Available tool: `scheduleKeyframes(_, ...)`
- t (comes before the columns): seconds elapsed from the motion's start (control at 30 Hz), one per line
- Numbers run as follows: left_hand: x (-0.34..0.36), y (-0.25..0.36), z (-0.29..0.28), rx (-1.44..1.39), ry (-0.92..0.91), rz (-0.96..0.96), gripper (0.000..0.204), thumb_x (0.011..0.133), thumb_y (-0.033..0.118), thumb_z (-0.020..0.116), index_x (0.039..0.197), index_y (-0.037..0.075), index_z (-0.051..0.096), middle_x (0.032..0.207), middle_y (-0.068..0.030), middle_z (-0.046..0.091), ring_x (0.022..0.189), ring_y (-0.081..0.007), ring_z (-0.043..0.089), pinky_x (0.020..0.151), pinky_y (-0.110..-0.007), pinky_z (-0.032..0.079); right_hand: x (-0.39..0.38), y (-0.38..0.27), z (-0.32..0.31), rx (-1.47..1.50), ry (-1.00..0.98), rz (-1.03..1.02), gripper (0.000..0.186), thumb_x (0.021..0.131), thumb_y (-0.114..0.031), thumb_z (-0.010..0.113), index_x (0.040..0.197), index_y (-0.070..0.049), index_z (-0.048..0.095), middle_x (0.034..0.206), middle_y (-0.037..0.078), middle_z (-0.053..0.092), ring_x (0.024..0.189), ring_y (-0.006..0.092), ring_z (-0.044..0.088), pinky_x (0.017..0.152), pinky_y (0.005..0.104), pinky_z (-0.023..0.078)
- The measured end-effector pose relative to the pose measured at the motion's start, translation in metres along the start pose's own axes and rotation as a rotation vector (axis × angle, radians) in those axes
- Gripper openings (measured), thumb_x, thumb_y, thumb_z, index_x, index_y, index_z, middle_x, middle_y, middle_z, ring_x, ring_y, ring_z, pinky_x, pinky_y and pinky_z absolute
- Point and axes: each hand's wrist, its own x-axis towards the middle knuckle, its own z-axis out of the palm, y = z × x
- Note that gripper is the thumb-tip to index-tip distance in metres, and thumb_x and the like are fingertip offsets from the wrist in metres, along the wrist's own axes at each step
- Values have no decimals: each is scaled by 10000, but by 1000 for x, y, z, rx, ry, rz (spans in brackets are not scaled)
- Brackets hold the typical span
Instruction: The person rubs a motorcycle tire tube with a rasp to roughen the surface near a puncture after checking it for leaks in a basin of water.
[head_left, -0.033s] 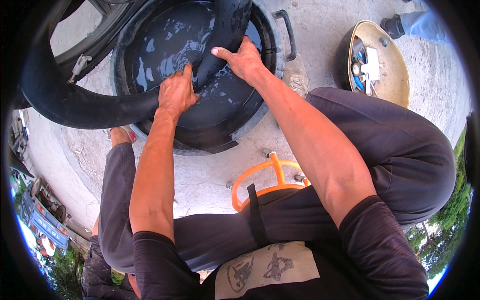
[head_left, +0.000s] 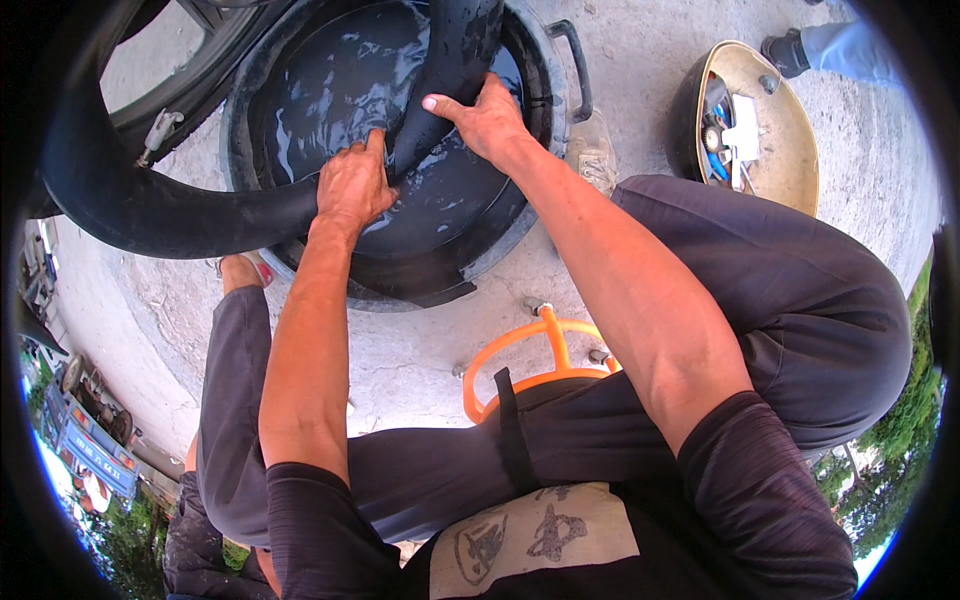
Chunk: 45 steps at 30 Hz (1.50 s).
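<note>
A fat black inner tube (head_left: 200,217) is partly dipped in the water (head_left: 330,85) of a round black tub (head_left: 552,135). My left hand (head_left: 354,184) is wrapped over the tube's left stretch, just above the water, with its index finger pointing forward. My right hand (head_left: 487,122) grips the stretch that rises toward the far side, thumb lying across the rubber. Between the hands, the tube's bend goes down into the water. A metal valve stem (head_left: 160,130) sticks out from the tube at the left.
At the right stands a bowl-like container (head_left: 785,130) with tools inside. Another person's shoe (head_left: 786,54) is beyond it. An orange stool frame (head_left: 553,335) with casters is beneath me. A tire (head_left: 200,85) lies at the far left, and a blue vehicle (head_left: 95,445) stands behind.
The ripples on the water have shifted slightly. Both hands and the inner tube stay in place.
</note>
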Motion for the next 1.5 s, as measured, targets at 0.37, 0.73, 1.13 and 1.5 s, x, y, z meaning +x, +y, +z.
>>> scheduleKeyframes(0.37,1,0,1,1,-6,-11,706,680,218,911,1268,24,573,1069,-244,717,1039,-409,710,920,-475,571,-2,-2,-1,9,-9,16,958,765,-460,896,1398,104,450,1374,285,612,1309,388,587,1120,400,456)
scheduleKeyframes(0.73,-1,-3,5,3,17,9,809,656,209,924,1339,4,542,1065,-248,717,1032,-404,713,908,-475,578,-1,2,1,31,-17,5,1004,769,-468,894,1435,110,414,1410,308,576,1347,398,553,1140,407,439)
scheduleKeyframes(1.13,-11,2,-6,-70,17,14,783,660,217,909,1326,27,544,1074,-249,714,1035,-419,706,920,-481,566,-8,0,-3,124,-44,11,967,757,-461,898,1410,98,454,1393,279,598,1330,374,570,1130,402,446)
scheduleKeyframes(1.5,-62,51,-65,-288,-105,-8,818,640,265,884,1331,-18,552,1070,-304,720,1030,-482,691,949,-499,539,-48,-34,-42,494,-115,98,850,748,-370,935,1296,138,531,1190,254,687,1039,297,710,912,413,585)
